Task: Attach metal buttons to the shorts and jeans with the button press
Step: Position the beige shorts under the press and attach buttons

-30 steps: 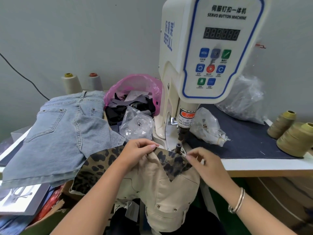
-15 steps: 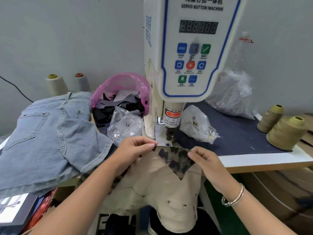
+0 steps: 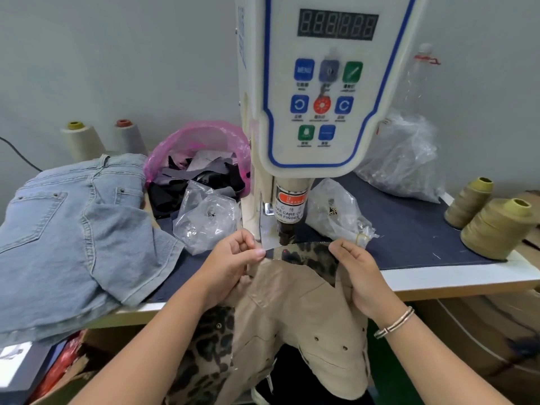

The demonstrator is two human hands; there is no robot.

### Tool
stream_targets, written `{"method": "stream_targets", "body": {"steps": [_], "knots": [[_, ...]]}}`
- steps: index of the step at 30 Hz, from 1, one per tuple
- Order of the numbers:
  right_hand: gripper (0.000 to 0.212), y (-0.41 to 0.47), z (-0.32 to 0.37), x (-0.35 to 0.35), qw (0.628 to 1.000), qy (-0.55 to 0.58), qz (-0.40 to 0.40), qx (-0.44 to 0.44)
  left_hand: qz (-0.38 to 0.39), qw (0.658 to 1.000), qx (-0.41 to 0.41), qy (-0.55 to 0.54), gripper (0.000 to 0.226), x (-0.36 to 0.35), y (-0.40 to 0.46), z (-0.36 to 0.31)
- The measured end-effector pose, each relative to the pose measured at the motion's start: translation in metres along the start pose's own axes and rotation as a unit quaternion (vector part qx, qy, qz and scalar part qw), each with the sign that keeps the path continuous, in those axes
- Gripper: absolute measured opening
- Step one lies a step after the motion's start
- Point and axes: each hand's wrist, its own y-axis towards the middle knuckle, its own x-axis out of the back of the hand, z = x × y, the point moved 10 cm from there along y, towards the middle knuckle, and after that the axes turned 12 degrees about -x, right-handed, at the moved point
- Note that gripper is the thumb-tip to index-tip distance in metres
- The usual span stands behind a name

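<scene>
Table-mounted button press (image 3: 318,92), "CARE OF... FINGER"

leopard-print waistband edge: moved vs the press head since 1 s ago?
Yes. The leopard-print waistband edge went up and under the white button press's plunger, covering the lower die.

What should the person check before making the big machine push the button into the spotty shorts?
1. Both hands hold the cloth: ok. The left hand and right hand each pinch the leopard-print waistband of the beige shorts.
2. Waistband pulled flat under the press head: ok, it stretches straight between the hands.
3. Red guide light on the waistband: ok, a red dot shows there.
4. Fingers away from the press head: ok, they sit out to each side, though not far.
5. Button loaded in the machine: cannot tell, the cloth hides the lower die.
6. Display showing numbers: cannot tell, the digits look unlit.
</scene>
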Motion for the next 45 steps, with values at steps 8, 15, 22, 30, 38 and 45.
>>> {"method": "stream_targets", "body": {"steps": [8,15,22,30,38,45], "knots": [[0.022,0.007,-0.015,0.019,0.995,0.066,-0.012,-0.077,0.010,1.000,-0.014,0.002,0.025,-0.003,0.001,-0.003],[0.021,0.006,-0.014,0.022,0.995,0.076,-0.042,-0.056,0.015,1.000,-0.020,0.003,0.025,-0.005,0.001,-0.005],[0.019,0.003,-0.017,0.032,0.985,0.133,-0.090,-0.056,0.018,1.000,-0.011,0.001,0.035,-0.010,0.001,0.000],[0.022,0.003,-0.013,0.030,0.987,0.108,-0.105,-0.052,-0.001,0.999,-0.028,-0.016,0.033,-0.010,0.002,-0.005],[0.020,0.003,-0.013,0.028,0.988,0.113,-0.097,-0.049,0.001,1.000,-0.021,-0.017,0.034,-0.011,0.000,-0.004],[0.020,0.003,-0.013,0.028,0.988,0.107,-0.097,-0.048,-0.002,0.999,-0.044,-0.029,0.037,-0.008,0.002,-0.005]]}}
